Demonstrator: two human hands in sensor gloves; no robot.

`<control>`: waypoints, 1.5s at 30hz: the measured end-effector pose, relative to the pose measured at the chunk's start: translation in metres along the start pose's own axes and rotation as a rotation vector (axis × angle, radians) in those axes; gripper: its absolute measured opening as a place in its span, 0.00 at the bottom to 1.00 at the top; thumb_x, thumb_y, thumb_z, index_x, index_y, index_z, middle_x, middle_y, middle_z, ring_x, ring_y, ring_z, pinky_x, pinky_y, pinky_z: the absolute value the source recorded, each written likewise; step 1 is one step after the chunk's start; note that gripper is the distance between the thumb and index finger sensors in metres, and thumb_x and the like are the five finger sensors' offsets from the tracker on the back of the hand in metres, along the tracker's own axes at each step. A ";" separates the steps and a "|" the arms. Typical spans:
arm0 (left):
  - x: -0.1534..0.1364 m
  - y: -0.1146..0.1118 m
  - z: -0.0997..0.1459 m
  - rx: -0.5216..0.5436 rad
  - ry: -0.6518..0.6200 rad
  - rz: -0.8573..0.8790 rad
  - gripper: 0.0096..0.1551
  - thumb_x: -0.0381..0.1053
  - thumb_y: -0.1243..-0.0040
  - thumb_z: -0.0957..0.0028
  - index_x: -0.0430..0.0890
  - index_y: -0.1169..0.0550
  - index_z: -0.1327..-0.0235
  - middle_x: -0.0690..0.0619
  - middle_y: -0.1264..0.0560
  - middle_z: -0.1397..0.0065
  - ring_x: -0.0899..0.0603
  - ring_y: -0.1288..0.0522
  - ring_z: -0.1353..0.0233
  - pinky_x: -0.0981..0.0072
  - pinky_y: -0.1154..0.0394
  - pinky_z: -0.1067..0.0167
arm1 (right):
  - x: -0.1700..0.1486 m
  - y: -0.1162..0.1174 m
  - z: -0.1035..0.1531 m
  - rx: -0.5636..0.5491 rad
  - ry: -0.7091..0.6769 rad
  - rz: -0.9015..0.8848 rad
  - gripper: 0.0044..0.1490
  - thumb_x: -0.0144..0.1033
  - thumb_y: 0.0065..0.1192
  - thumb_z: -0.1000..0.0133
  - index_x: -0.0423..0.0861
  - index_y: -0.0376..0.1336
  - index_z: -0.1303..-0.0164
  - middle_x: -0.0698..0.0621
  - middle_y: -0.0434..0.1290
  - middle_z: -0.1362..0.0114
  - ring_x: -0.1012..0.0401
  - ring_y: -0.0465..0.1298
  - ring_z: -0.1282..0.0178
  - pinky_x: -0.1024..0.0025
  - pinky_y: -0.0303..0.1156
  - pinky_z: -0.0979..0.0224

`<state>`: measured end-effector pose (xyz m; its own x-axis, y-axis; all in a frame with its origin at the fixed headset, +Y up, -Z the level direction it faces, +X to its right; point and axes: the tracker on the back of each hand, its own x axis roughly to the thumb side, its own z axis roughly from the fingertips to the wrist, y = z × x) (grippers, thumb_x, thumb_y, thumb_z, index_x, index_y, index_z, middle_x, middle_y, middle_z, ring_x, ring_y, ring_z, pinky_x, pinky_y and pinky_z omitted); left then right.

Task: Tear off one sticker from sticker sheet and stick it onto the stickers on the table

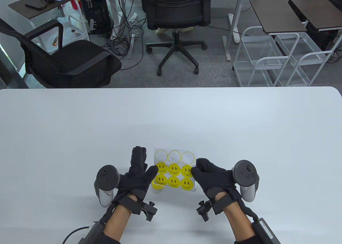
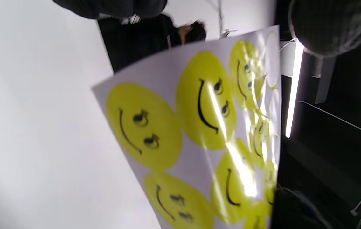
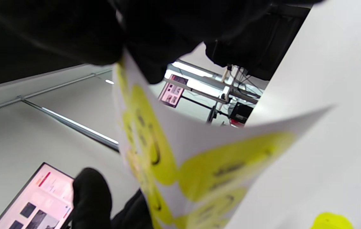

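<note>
Sheet (image 1: 174,170) pinched between left hand (image 1: 139,171), right hand (image 1: 211,174) fingers.

Left hand (image 1: 139,171), right hand (image 1: 213,178): black fabric sensor gloves, full fingers. Grey-and-white tracker (image 1: 107,185) strapped at left hand, dark grey tracker (image 1: 245,179) at right, round buttons on top. Black wrist straps, small black knobbed camera mounts (image 1: 204,209). Dark sleeves; black cable (image 1: 73,233) at left forearm.

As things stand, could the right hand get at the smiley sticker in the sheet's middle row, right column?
Probably yes: the right hand already has its fingertips at that smiley sticker, and nothing lies between them. The left hand holds the sticker sheet by the opposite edge.
</note>
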<state>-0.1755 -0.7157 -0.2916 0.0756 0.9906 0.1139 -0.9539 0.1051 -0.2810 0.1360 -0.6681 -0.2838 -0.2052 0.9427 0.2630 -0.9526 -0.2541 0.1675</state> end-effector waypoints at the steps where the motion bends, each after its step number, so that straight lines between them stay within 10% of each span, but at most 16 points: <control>1: -0.005 -0.001 -0.001 -0.036 0.026 0.037 0.70 0.77 0.44 0.49 0.34 0.62 0.22 0.32 0.55 0.14 0.24 0.51 0.17 0.32 0.46 0.26 | 0.001 0.000 0.000 -0.004 -0.004 0.000 0.26 0.47 0.64 0.44 0.42 0.71 0.45 0.54 0.77 0.60 0.64 0.75 0.72 0.68 0.75 0.73; 12: -0.006 -0.015 -0.004 -0.096 0.020 0.091 0.32 0.60 0.43 0.41 0.46 0.29 0.28 0.48 0.21 0.27 0.34 0.23 0.27 0.36 0.33 0.28 | -0.002 -0.021 0.004 -0.100 0.005 0.052 0.26 0.46 0.64 0.44 0.42 0.71 0.44 0.54 0.77 0.60 0.64 0.75 0.72 0.67 0.75 0.73; 25: 0.000 -0.016 -0.003 -0.074 -0.009 -0.066 0.22 0.55 0.38 0.42 0.48 0.20 0.38 0.51 0.13 0.38 0.32 0.22 0.29 0.33 0.31 0.30 | 0.001 -0.022 0.006 -0.159 0.013 0.188 0.26 0.45 0.64 0.44 0.41 0.71 0.43 0.52 0.77 0.58 0.61 0.76 0.69 0.64 0.75 0.70; 30: 0.005 -0.013 0.001 0.039 0.002 -0.189 0.22 0.54 0.37 0.44 0.45 0.18 0.42 0.50 0.12 0.42 0.33 0.23 0.28 0.30 0.35 0.30 | 0.031 -0.012 0.013 -0.302 -0.055 0.745 0.39 0.52 0.68 0.46 0.41 0.62 0.32 0.49 0.74 0.47 0.59 0.75 0.62 0.61 0.76 0.62; 33: 0.008 -0.010 0.003 0.107 0.007 -0.219 0.22 0.54 0.36 0.44 0.43 0.17 0.44 0.49 0.11 0.45 0.34 0.22 0.29 0.31 0.35 0.31 | 0.045 -0.010 0.018 -0.383 -0.165 0.665 0.34 0.51 0.71 0.48 0.43 0.65 0.38 0.50 0.75 0.52 0.60 0.75 0.65 0.60 0.76 0.64; 37: 0.009 -0.012 0.004 0.125 0.013 -0.262 0.22 0.53 0.36 0.45 0.41 0.17 0.46 0.48 0.10 0.47 0.35 0.21 0.30 0.32 0.35 0.31 | 0.056 0.013 0.021 -0.249 -0.324 0.761 0.26 0.51 0.74 0.50 0.45 0.74 0.50 0.55 0.79 0.63 0.62 0.76 0.74 0.62 0.77 0.71; 45: 0.013 -0.025 0.003 0.074 -0.008 -0.325 0.22 0.52 0.37 0.46 0.40 0.16 0.48 0.47 0.09 0.49 0.36 0.19 0.33 0.33 0.34 0.31 | 0.057 0.065 0.014 -0.064 -0.303 0.863 0.30 0.43 0.75 0.49 0.36 0.73 0.44 0.54 0.80 0.65 0.62 0.76 0.77 0.61 0.76 0.75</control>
<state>-0.1521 -0.7061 -0.2800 0.3776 0.9054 0.1943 -0.8986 0.4089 -0.1591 0.0652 -0.6344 -0.2450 -0.7922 0.3321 0.5120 -0.5087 -0.8228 -0.2534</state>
